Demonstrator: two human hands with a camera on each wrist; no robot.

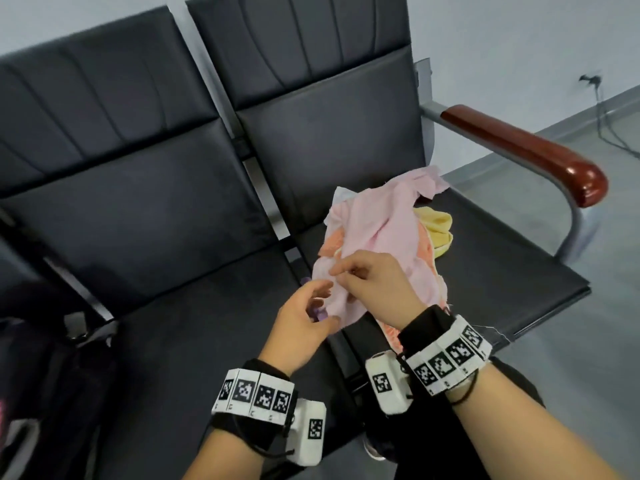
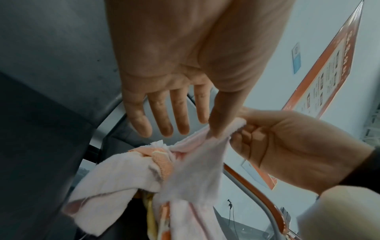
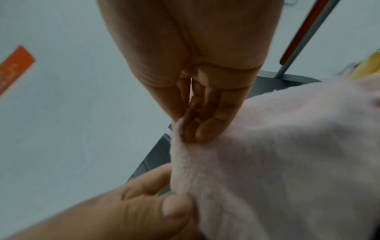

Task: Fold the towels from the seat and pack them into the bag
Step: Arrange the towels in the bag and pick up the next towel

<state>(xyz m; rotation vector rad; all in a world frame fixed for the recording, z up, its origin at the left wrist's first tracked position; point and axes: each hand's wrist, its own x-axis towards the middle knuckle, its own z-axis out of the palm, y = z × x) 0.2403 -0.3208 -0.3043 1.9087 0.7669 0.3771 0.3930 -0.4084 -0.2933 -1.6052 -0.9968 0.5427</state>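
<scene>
The right hand point(image 1: 374, 285) pinches a corner of the pink towel point(image 1: 377, 223) between thumb and curled fingers. The left hand point(image 1: 304, 323) is relaxed, fingers straight, with its thumb touching the same edge. The towel is lifted off a heap of orange and yellow towels point(image 1: 434, 223) on the right-hand seat point(image 1: 485, 271). A dark bag point(image 1: 41, 375) sits at far left.

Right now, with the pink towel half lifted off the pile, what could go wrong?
1. The pink towel is tangled with the orange towel, so pulling may drag it along.
2. The right hand pinches only an edge; that grip may slip.
3. The yellow towel could get pulled toward the seat edge.
</scene>
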